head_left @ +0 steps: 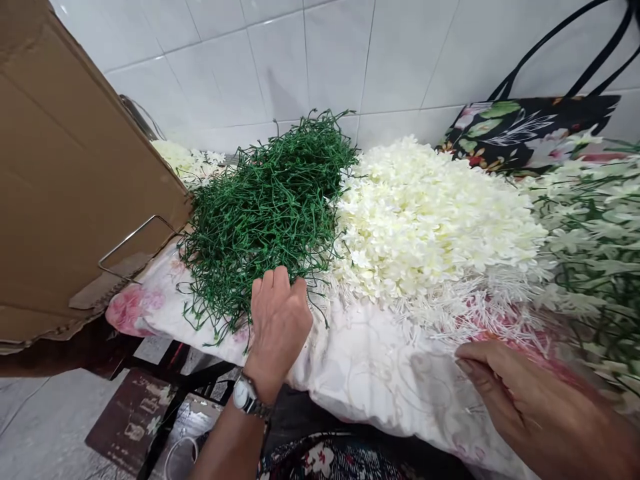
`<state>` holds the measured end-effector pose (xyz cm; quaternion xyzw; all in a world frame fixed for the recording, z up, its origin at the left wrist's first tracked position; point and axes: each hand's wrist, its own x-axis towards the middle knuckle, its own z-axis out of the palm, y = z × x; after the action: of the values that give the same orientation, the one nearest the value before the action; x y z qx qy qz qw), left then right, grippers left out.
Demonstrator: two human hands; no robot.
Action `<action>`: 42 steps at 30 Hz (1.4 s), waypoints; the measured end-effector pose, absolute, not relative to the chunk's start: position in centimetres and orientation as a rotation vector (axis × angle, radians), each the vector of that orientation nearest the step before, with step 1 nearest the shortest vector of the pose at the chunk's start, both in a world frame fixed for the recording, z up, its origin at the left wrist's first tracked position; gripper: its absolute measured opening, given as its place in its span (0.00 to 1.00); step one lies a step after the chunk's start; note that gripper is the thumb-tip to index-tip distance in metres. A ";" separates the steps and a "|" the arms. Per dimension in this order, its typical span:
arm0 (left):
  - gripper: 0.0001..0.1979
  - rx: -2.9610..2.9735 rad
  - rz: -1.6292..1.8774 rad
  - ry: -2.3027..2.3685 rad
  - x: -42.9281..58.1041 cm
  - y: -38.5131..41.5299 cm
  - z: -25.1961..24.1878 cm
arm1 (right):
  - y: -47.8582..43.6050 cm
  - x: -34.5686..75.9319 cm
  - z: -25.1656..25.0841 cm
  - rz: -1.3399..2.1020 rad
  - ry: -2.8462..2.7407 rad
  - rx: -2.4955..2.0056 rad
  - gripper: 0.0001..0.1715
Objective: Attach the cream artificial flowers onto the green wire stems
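My left hand [281, 313], with a watch [245, 395] on its wrist, is closed at the near edge of a heap of green plastic flower stems [280, 200]. Its fingertips are hidden, curled down among the stems. Over the cloth on the right, my right hand [515, 390] has thumb and forefinger pressed together. What lies between them is too small to make out. Just beyond that hand spreads a loose layer of thin white sprigs [465, 313]. A large pile of cream-white artificial flower heads [435, 213] lies behind them, touching the green stems.
A floral cloth [370, 373] covers the work surface. At left stands a cardboard box [75, 173] with a bent metal wire [130, 240] by it. Assembled white flowers with green stems [595, 247] lie far right, before a black floral bag [540, 130]. A tiled wall [330, 60] closes the back.
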<state>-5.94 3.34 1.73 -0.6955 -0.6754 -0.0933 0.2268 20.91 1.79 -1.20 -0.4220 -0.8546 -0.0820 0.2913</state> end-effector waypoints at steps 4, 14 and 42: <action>0.11 -1.906 -0.408 -1.831 -6.1 3.5 1.1 | 1.6 21.4 -2.1 -0.108 -2.292 -1.136 0.08; 0.08 -2.050 -1.025 -1.662 -5.1 2.1 0.3 | 1.0 20.0 -1.0 -0.012 -2.182 -1.163 0.09; 0.08 -2.532 -0.535 -1.748 2.6 8.1 2.0 | 2.0 19.6 -1.6 0.025 -1.998 -1.044 0.10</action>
<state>2.56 8.12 1.97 -0.8107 -0.5597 -0.1715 0.0093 19.59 1.99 -1.65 -0.4182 -0.8006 0.0098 0.4290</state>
